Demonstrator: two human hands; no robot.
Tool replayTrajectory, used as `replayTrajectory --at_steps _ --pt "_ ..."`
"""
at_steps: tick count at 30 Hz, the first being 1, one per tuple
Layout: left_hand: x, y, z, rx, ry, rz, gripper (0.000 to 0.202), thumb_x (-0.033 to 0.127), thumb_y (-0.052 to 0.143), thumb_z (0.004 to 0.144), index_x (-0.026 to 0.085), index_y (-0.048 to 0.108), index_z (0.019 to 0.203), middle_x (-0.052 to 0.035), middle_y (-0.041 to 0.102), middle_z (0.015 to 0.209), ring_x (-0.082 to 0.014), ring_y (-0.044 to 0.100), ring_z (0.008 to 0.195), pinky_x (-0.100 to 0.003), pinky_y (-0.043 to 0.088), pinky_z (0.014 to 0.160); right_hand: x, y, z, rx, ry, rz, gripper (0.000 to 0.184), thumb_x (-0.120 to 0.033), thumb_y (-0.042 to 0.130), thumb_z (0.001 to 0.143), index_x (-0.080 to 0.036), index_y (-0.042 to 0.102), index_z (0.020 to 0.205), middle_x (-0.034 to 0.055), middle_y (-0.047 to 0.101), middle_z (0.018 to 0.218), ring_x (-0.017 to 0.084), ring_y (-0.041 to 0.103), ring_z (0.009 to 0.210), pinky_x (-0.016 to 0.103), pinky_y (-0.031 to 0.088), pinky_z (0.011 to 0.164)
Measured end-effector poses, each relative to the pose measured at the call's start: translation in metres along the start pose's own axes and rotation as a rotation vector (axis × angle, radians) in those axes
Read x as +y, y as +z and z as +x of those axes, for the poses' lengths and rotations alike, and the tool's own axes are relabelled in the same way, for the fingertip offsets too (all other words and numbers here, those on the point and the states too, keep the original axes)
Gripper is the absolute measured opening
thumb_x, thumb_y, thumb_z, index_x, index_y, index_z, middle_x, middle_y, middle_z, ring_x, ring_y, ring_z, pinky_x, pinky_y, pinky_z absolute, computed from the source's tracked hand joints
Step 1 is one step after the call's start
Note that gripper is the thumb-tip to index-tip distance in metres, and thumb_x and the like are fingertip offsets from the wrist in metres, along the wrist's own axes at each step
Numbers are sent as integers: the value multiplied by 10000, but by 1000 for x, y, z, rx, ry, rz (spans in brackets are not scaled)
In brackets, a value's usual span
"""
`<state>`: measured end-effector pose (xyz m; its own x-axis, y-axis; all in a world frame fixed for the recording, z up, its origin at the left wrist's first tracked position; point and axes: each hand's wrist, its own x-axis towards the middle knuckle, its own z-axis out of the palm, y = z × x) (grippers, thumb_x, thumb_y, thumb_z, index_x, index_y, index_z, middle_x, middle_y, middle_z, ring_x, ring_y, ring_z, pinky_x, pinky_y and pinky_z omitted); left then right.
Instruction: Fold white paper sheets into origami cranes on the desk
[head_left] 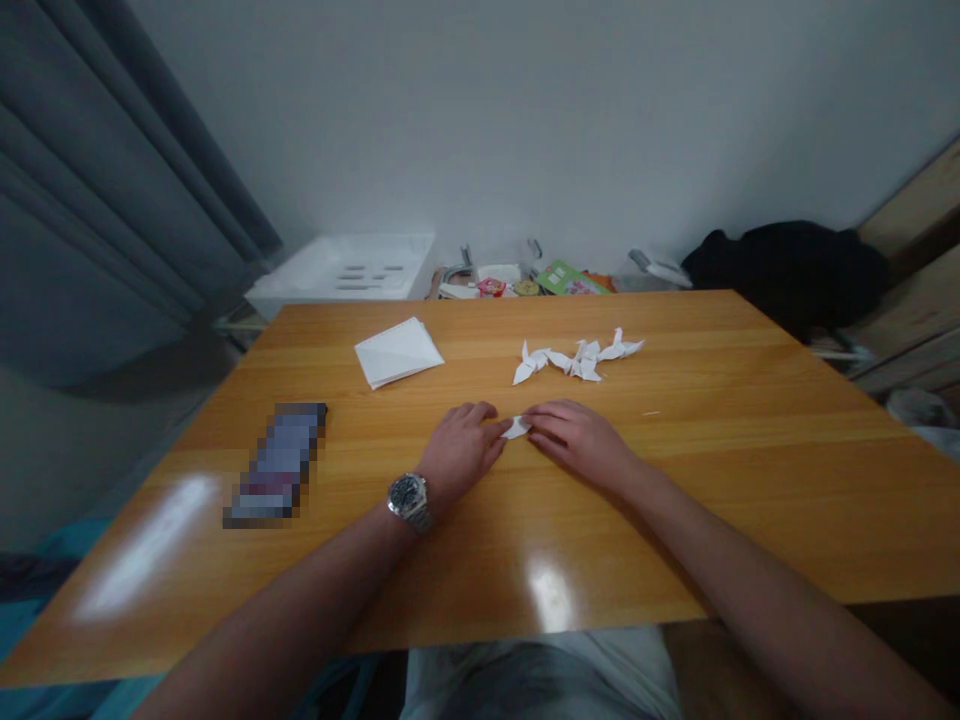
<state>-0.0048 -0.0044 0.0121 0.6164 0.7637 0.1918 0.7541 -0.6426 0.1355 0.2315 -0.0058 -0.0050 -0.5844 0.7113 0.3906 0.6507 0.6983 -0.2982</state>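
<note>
A small piece of folded white paper (516,428) lies on the wooden table between my two hands. My left hand (461,450) pinches its left end with thumb and fingertips, and a metal watch (407,494) sits on that wrist. From the other side, the fingers of my right hand (576,440) press on the right end, partly covering it. Just beyond my hands is a row of several folded paper cranes (583,358), touching or close to one another. A stack of white paper sheets (399,352) rests farther back on the left.
A phone with a blurred-out screen (277,465) lies left of my left arm. Right of my hands there is a thin white scrap (651,413). Behind the table's far edge stand a white plastic tray (352,268), a green packet (568,279) and a black cloth item (787,270).
</note>
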Motion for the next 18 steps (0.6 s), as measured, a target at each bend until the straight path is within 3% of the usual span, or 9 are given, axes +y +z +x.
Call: replayTrajectory --at_steps 6,18 --pt "2 2 1 31 -28 -15 326 385 498 993 259 675 1236 -70 633 1175 -245 574 1019 -405 458 923 3 6 -1 -18 -2 13 170 -200 590 959 -205 736 1047 87 713 1102 231 638 1027 395 521 904" --pt "-2 2 4 20 42 -40 223 319 584 959 216 693 1124 -50 704 1045 -236 616 965 -382 455 866 2 4 -2 -23 21 43 134 -198 593 956 -204 723 987 79 702 990 213 632 930 347 508 820"
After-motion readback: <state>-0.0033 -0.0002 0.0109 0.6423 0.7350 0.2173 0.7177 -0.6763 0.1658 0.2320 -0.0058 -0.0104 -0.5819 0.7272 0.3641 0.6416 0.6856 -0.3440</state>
